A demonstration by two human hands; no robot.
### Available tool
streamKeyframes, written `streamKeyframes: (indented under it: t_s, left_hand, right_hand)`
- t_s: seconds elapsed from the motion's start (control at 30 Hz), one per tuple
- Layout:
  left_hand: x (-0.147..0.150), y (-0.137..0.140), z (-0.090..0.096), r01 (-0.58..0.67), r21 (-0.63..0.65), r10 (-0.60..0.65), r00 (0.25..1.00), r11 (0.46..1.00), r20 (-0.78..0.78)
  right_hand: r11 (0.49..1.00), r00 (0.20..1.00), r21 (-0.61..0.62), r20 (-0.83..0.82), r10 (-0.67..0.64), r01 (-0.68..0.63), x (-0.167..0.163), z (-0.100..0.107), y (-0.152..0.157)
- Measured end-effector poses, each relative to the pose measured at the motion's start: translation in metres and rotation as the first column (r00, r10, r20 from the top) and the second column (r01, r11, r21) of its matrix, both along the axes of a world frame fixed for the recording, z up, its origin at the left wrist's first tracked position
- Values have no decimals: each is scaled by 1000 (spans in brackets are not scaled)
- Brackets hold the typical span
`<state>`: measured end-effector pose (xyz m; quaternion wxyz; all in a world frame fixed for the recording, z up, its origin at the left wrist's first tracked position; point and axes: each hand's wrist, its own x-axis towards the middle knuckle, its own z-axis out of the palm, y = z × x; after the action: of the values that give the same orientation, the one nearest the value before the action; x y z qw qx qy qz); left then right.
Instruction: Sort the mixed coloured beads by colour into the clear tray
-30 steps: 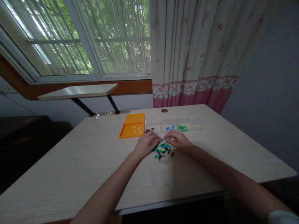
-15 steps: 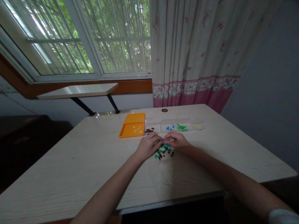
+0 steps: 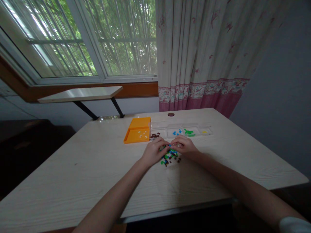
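Note:
Over a loose pile of small green, blue and brown plastic pieces (image 3: 170,157), my left hand (image 3: 154,151) and my right hand (image 3: 184,147) meet fingertip to fingertip. A small blue plastic piece (image 3: 170,146) shows between them, pinched by the fingers of both hands. Its exact shape is too small to make out. My fingers hide part of the pile. Just beyond stand the clear trays (image 3: 167,129), holding brown pieces (image 3: 155,135), blue pieces (image 3: 177,132), green pieces (image 3: 189,132) and a little yellow (image 3: 204,132).
An open orange case (image 3: 139,122) with several white pieces (image 3: 143,134) lies left of the trays. All this rests on a pale wooden table (image 3: 97,181). A raised shelf (image 3: 82,94) stands at the back left, below the window. A curtain (image 3: 194,64) hangs behind.
Both hands stay in nearly the same place, fingertips together on the blue piece. The pile and trays look unchanged.

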<state>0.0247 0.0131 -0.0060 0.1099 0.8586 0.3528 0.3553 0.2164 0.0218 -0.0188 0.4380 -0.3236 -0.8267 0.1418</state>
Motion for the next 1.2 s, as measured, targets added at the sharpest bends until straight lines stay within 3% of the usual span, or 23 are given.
streamKeyframes:
  t_s: [0.23,0.73,0.97,1.2]
  left_hand:
    - [-1,-1,2,1,27,-1,1000,1000,-15]
    - [-5,-1,9,-7,2,7,998,1000,-61]
    - [8,-16,9,84,59,-59,938,995,-341]
    - [30,-31,2,186,200,-39,818,962,-573]
  right_hand:
    - [996,1000,93,-13,0,1,1,-5,4]
    - [990,999,134,12,-47,45,5,5,0]
    - [946,968,220,-129,-213,237,16,16,1]
    - [943,974,260,-144,-175,208,14,13,1]
